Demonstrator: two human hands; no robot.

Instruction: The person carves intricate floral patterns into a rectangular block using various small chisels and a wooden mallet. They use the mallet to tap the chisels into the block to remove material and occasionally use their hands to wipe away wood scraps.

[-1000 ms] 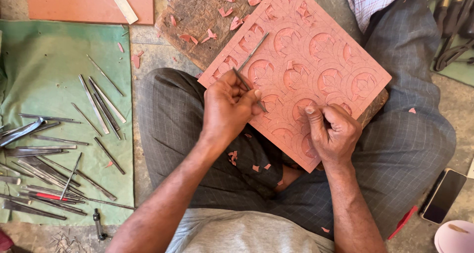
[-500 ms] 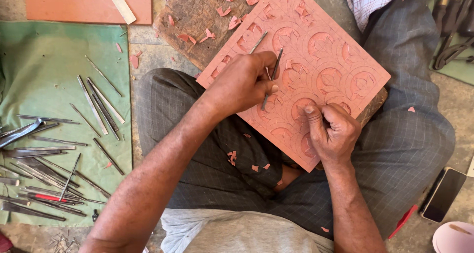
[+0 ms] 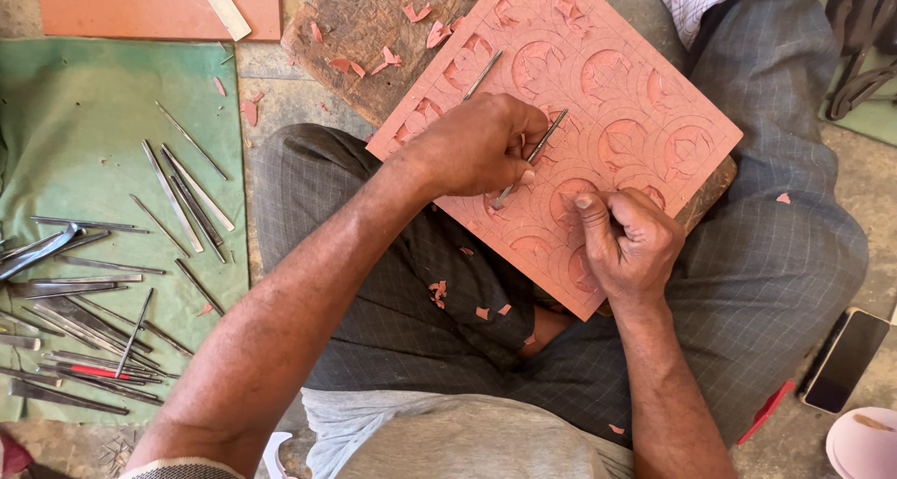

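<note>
A square terracotta-coloured tile (image 3: pixel 607 96), carved with round flower patterns, rests tilted across my lap on a rough wooden block (image 3: pixel 360 21). My left hand (image 3: pixel 476 147) lies on the tile's lower left part and grips a thin metal carving tool (image 3: pixel 533 157), its tip against the clay. A second thin tool (image 3: pixel 481 75) lies loose on the tile just above that hand. My right hand (image 3: pixel 631 241) is closed at the tile's lower edge, thumb pressed on the surface; whether it holds something is hidden.
Many metal carving tools (image 3: pixel 103 283) lie spread on a green cloth (image 3: pixel 65 114) at the left. A plain clay slab (image 3: pixel 149 2) sits at the top left. Clay chips (image 3: pixel 420 12) dot the block and my lap. A phone (image 3: pixel 846 359) lies at the right.
My left hand has moved up and to the right over the tile, and the tool in it now points down towards the carving. My right hand has stayed put.
</note>
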